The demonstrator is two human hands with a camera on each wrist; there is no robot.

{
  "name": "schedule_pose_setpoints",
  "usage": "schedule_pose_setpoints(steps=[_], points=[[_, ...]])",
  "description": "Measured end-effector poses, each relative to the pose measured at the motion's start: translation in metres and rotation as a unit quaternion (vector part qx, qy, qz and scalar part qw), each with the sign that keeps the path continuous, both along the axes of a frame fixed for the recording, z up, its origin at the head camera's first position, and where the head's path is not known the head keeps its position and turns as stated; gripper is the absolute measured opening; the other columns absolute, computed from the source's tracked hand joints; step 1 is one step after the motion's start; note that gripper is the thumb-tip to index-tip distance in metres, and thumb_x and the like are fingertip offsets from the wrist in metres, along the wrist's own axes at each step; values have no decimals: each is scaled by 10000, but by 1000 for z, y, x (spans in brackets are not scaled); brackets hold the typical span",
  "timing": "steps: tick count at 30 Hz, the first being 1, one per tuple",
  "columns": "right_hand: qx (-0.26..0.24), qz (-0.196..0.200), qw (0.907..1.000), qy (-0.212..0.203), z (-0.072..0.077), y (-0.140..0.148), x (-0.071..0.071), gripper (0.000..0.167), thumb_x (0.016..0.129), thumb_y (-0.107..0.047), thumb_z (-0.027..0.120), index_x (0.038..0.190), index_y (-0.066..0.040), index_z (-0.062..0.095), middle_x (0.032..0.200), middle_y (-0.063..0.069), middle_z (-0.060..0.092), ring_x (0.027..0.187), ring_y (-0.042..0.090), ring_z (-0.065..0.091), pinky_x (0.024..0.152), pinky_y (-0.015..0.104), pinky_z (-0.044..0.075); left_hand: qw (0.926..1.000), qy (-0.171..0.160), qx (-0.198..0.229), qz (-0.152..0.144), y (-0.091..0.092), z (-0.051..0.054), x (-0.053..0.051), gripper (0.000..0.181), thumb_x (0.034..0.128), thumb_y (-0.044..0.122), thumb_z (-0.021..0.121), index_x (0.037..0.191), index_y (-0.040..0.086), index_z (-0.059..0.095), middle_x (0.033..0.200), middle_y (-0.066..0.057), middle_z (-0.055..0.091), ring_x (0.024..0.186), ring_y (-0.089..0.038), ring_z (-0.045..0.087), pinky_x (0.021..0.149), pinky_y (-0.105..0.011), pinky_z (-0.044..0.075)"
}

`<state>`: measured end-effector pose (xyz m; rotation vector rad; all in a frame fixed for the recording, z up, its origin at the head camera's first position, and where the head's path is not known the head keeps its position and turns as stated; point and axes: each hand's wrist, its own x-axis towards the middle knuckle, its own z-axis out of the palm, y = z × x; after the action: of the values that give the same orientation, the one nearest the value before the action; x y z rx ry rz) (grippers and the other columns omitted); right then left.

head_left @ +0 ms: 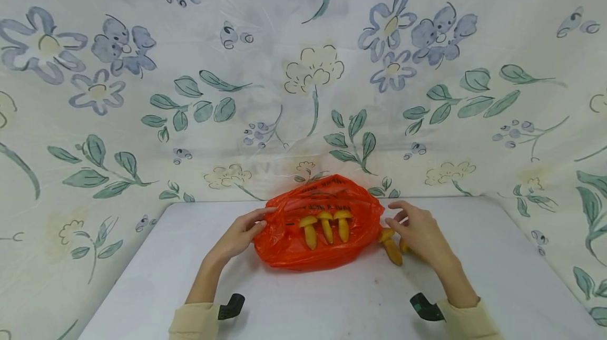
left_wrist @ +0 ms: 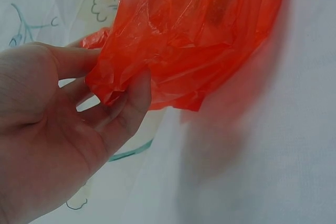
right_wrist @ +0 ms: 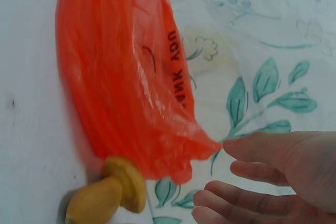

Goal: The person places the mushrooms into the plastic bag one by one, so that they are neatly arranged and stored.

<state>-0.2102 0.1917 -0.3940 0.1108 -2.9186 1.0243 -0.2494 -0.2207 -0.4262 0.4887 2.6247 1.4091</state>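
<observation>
The red bag [head_left: 317,255] lies at the lower centre of the frame on the white bench [head_left: 332,298], with three mushrooms [head_left: 327,229] showing against its plastic. The fingers of the left hand [head_left: 241,234] pinch its left edge; those of the right hand [head_left: 419,232] are loosely spread by its right corner, and whether a fingertip touches it I cannot tell. The likeliest mishap is a one-sided pull: with only the left edge firmly held, a tug could tilt the bag and roll the three mushrooms out. The thin, creased plastic might also slip or tear. The loose mushroom [head_left: 391,249] just beside the bag's right end could be knocked by the right wrist. Another mushroom [head_left: 404,245] is mostly hidden behind that hand; the bag's print is hard to read, and its folds leave unclear whether anything lies deeper inside.
</observation>
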Motion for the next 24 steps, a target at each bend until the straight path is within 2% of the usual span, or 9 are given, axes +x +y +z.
schedule_pose_setpoints(steps=[5, 10, 15, 24], points=[[47, -94, 9999, -121, -4, 9, -1, 444, 945, -297, 649, 1332, -104, 550, 1087, 122, 696, 932, 244, 662, 767, 369, 606, 10000, -67, 31, 66, 0, 1, 0, 411, 1020, 147, 503, 1427, 210, 512, 1440, -159, 524, 1268, -357, 548, 1022, -463, 513], [53, -114, 9998, -128, -7, 17, -2, 449, 939, -285, 659, 1328, -88, 551, 1089, 141, 691, 935, 255, 657, 768, 365, 609, 10000, 16, 24, 11, 1, 1, 2, 409, 1022, 147, 497, 1429, 183, 509, 1419, -171, 537, 1250, -356, 555, 1007, -451, 525], [132, -83, 9998, -99, -9, 23, -4, 459, 934, -292, 665, 1326, -83, 552, 1102, 165, 685, 956, 287, 659, 763, 369, 610, 9999, -77, 53, 95, 1, 2, 1, 408, 1018, 136, 502, 1418, 212, 523, 1420, -148, 542, 1269, -349, 545, 1028, -469, 508], [328, -110, 9986, -408, -10, 33, -4, 503, 943, -330, 646, 1355, -69, 526, 1175, 212, 646, 1016, 327, 635, 794, 415, 600, 10000, -48, 65, 3, 0, 1, 0, 416, 1019, 130, 498, 1428, 204, 512, 1444, -158, 520, 1295, -371, 523, 1048, -496, 486]])
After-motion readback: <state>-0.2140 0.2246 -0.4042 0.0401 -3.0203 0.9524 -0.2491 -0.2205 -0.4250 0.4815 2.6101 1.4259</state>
